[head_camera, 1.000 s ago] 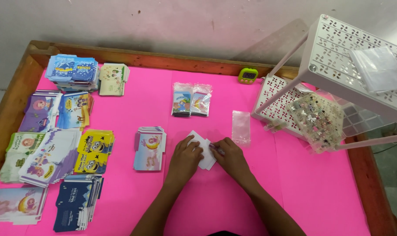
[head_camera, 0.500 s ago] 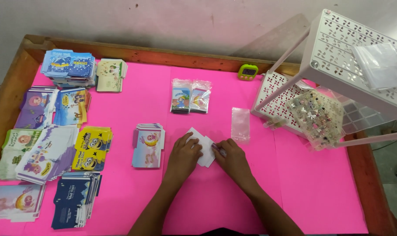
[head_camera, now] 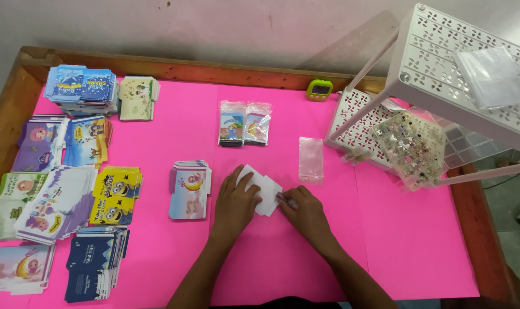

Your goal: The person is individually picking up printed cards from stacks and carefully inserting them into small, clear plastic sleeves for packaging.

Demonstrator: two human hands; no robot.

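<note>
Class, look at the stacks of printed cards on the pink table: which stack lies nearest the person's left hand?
The pink-and-blue stack just left of the left hand, alone mid-table. The other stacks, such as the yellow one, sit further left.

The white card under the left hand and right hand looks like thin matt paperboard, smooth and unprinted on the face that shows. The pink table cover is a matt sheet, paper or foam (cannot tell which), with a visible seam. The table frame is rough, worn wood. The small bag is clear glossy plastic film. The printed card stack has a slightly glossy paper finish. The rack is pale perforated moulded plastic, smooth, low sheen.
</note>
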